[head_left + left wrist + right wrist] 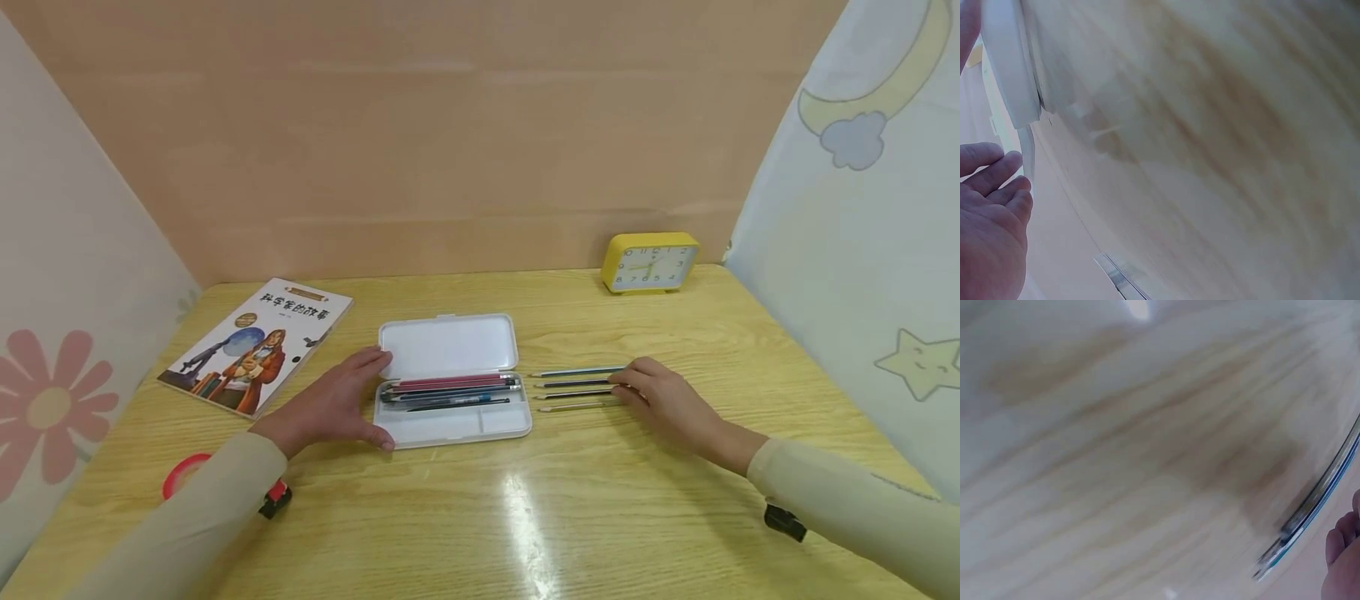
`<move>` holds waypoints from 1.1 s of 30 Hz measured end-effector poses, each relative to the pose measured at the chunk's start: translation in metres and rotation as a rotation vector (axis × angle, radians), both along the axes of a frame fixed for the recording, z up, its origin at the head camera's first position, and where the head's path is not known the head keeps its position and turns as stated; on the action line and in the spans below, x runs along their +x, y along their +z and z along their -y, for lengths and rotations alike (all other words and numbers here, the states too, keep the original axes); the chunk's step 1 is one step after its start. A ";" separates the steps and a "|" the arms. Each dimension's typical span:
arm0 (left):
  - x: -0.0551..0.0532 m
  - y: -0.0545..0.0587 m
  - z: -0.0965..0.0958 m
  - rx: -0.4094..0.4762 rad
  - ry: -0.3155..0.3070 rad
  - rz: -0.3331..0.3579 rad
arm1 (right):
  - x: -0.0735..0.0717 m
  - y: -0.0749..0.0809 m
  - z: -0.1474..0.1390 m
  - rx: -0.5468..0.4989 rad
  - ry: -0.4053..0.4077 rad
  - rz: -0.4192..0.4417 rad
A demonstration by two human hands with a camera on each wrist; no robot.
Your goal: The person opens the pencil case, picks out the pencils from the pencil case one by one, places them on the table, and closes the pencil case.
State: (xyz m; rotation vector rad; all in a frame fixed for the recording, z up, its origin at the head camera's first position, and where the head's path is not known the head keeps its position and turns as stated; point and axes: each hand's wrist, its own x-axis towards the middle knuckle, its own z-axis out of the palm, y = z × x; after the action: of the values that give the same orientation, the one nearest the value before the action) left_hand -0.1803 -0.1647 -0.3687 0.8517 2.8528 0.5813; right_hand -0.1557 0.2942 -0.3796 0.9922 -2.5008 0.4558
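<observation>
Left hand (333,408) of mine: fingers and thumb spread apart, set around the left side of the white pencil case (431,427), fingers by the lid (450,346), thumb at the near left corner; nothing pinched. Case lies open and flat on the wooden table (585,508), lid folded back away from me, pencils (450,385) lying crosswise in the tray's far part, small divided section at the near right corner. Right hand (663,402) of mine: fingers bent, at the right-hand ends of four loose pencils (573,384); can't tell whether I pinch any of them, the hand covers those ends. These four lie on the table just right of the case, side by side with small gaps, points toward the case. Wrist views show little: left palm with fingers beside the case, right fingertips near some pencils, contact unclear. Rest: book (262,346) flat at far left, yellow clock (651,264) upright at far right, red round thing (177,477) partly under my left sleeve (202,508).
</observation>
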 end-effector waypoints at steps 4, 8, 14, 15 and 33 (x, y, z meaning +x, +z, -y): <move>0.000 -0.001 0.000 0.016 0.002 0.005 | -0.003 -0.001 0.019 0.001 0.032 0.020; 0.000 -0.002 -0.001 0.022 0.006 0.018 | -0.006 0.000 0.039 0.006 0.054 0.059; 0.000 0.000 -0.001 0.022 0.008 0.027 | -0.011 0.005 0.064 -0.005 0.077 0.087; 0.000 0.000 -0.001 0.021 0.009 0.026 | -0.012 0.006 0.068 -0.007 0.079 0.090; 0.000 0.001 -0.002 -0.017 0.017 0.034 | -0.027 0.003 0.108 0.054 0.135 0.102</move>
State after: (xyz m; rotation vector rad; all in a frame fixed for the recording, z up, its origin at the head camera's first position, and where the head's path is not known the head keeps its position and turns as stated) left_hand -0.1801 -0.1624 -0.3679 0.8082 2.8332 0.5668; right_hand -0.1824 0.1861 -0.3768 1.1918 -2.5576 0.4934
